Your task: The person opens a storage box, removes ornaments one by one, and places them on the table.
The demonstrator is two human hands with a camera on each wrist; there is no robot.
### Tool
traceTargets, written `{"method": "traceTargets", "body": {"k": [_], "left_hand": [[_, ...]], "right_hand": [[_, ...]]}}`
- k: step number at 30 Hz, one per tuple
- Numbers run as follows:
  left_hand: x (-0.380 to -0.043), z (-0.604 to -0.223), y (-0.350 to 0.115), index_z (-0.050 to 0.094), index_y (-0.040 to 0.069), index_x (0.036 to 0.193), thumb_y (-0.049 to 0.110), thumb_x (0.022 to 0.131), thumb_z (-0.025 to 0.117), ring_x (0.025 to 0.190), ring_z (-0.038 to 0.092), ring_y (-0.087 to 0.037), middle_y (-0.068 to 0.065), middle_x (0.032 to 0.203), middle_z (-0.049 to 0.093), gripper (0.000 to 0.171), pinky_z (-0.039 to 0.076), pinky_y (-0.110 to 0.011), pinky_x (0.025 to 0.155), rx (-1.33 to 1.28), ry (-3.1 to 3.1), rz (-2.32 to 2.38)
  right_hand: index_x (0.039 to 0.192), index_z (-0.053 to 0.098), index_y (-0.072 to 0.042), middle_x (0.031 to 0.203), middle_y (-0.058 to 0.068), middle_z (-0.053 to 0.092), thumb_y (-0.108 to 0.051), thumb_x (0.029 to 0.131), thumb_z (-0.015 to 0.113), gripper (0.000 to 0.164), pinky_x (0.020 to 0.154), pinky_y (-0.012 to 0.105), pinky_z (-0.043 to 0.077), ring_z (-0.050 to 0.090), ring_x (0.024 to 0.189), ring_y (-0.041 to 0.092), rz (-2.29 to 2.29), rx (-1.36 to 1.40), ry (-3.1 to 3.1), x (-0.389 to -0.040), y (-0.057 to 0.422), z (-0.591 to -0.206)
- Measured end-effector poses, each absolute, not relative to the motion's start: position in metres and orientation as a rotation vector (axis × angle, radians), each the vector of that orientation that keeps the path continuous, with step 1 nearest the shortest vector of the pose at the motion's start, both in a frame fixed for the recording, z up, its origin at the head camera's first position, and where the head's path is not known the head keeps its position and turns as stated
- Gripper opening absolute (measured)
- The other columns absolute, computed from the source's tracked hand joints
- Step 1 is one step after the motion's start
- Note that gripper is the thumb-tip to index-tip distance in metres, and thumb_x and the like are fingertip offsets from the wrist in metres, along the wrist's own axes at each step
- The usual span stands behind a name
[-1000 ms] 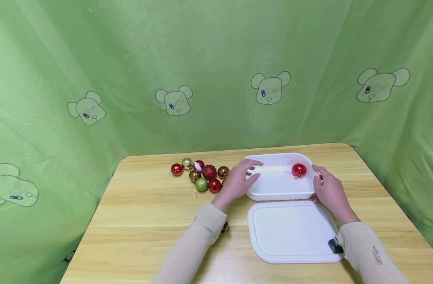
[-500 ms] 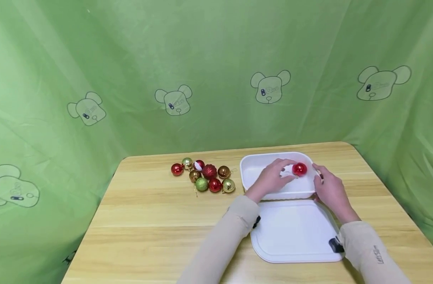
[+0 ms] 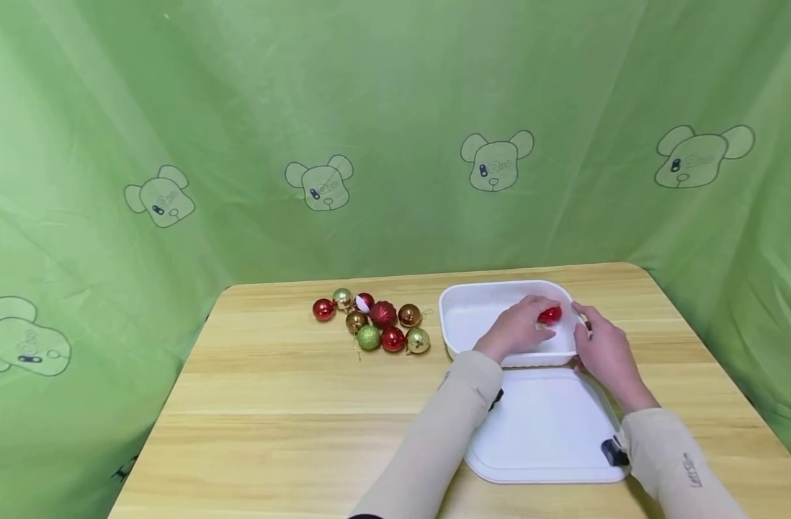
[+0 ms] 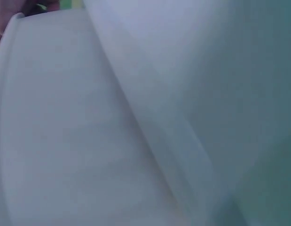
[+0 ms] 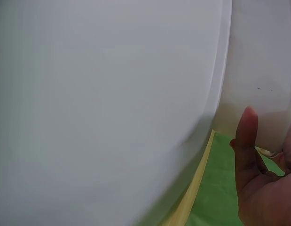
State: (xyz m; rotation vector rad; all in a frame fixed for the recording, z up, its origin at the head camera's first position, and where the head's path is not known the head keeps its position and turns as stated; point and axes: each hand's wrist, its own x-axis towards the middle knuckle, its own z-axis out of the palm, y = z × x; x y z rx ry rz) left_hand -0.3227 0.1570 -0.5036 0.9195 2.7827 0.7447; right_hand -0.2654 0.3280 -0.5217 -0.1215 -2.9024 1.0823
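In the head view a white plastic box [image 3: 468, 316] stands at the table's right back. My left hand [image 3: 520, 324] reaches inside it, with fingers over and thumb below a shiny red Christmas ball [image 3: 551, 315], partly hidden by the fingers. At the box's right end my right hand [image 3: 604, 351] grips the rim; in the right wrist view its fingers lie against the outer wall [image 5: 263, 89]. Just in front lies the box's white lid [image 3: 544, 429], flat on the table. Only white surfaces [image 4: 65, 117] fill most of the left wrist view; the left fingers do not show there.
Left of the box several Christmas balls lie in a loose group, among them a green glittery ball [image 3: 368, 337], a dark red one [image 3: 383, 314] and a gold one [image 3: 418, 339]. A green curtain [image 3: 395, 216] hangs behind the wooden table [image 3: 272, 404].
My left hand has moved right, from the box's left end to the red ball, and its fingers have closed around it. My right hand stays on the box's right rim.
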Motion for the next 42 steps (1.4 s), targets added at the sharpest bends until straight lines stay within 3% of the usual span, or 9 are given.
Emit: {"method": "traceTargets", "body": {"k": [6,13,19,29,42], "left_hand": [[-0.325,-0.512,0.162,0.050,0.031,0.153,0.035,0.100,0.069,0.127,0.057,-0.005,0.007,0.149,0.050,0.056,0.044,-0.015,0.108,0.937,2.836,0.617],[-0.326,-0.516,0.160,0.062,0.031,0.136,0.035,0.100,0.070,0.110,0.061,-0.003,0.010,0.128,0.057,0.037,0.047,-0.013,0.099,0.957,2.804,0.657],[-0.327,-0.513,0.157,0.062,0.028,0.133,0.032,0.100,0.071,0.108,0.059,-0.001,0.010,0.122,0.064,0.034,0.044,-0.010,0.096,1.029,2.735,0.667],[-0.328,-0.505,0.148,0.063,0.026,0.132,0.028,0.099,0.072,0.116,0.060,-0.001,0.009,0.124,0.064,0.035,0.042,-0.010,0.104,1.069,2.728,0.785],[-0.326,-0.492,0.125,0.062,0.025,0.134,0.025,0.099,0.072,0.121,0.058,-0.001,0.009,0.130,0.064,0.036,0.041,-0.007,0.103,1.129,2.698,0.940]], "right_hand": [[0.162,0.026,-0.003,0.105,0.027,0.058,-0.019,0.111,0.036,0.055,0.045,0.032,0.054,0.061,0.055,0.021,1.072,-0.116,-2.894,-0.264,0.327,-0.523],[0.161,0.029,-0.002,0.100,0.025,0.059,-0.019,0.110,0.035,0.054,0.044,0.032,0.053,0.061,0.052,0.020,1.054,-0.100,-2.879,-0.262,0.325,-0.523],[0.161,0.027,-0.002,0.102,0.026,0.059,-0.020,0.111,0.034,0.054,0.044,0.032,0.053,0.060,0.053,0.020,1.060,-0.102,-2.877,-0.262,0.325,-0.523],[0.161,0.028,0.000,0.101,0.027,0.060,-0.018,0.110,0.034,0.054,0.044,0.032,0.053,0.060,0.053,0.020,1.040,-0.093,-2.874,-0.262,0.327,-0.521],[0.162,0.025,-0.002,0.105,0.027,0.059,-0.019,0.111,0.033,0.055,0.046,0.032,0.054,0.061,0.056,0.021,1.064,-0.112,-2.895,-0.262,0.327,-0.520]]}}
